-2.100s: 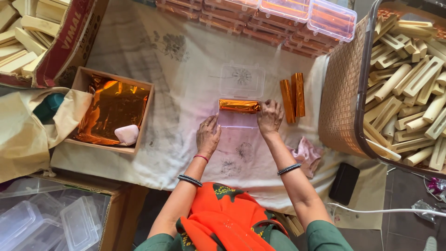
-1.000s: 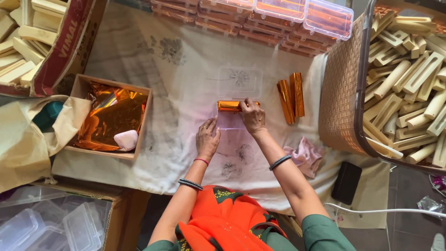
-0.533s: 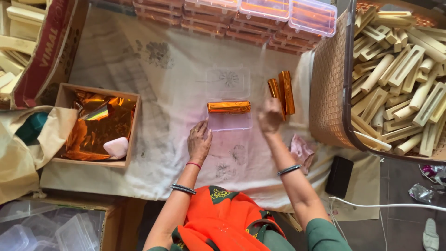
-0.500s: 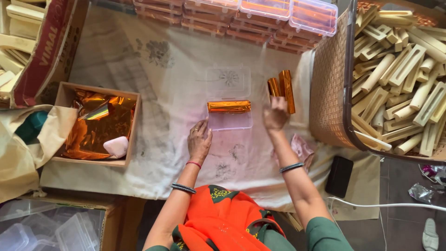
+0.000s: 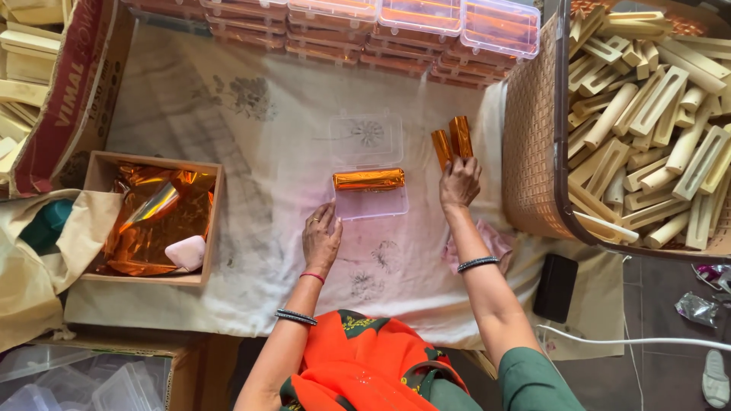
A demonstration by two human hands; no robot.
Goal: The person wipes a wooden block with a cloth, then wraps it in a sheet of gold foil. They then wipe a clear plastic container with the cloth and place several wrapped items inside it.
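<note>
Home packing workshop: basket (image 5: 533,152) of wooden pieces (image 5: 655,114), stacked plastic boxes (image 5: 396,30).

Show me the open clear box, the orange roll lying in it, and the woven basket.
clear box (image 5: 367,141): head view, middle of its raised lid
orange roll (image 5: 368,180): head view, middle of the wrap
woven basket (image 5: 531,144): head view, its left wall

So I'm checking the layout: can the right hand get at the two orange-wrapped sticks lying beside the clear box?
Probably yes. The right hand already has its fingertips at the near ends of the two orange-wrapped sticks, which lie on the cloth with nothing over them. The basket stands off to the side.
</note>
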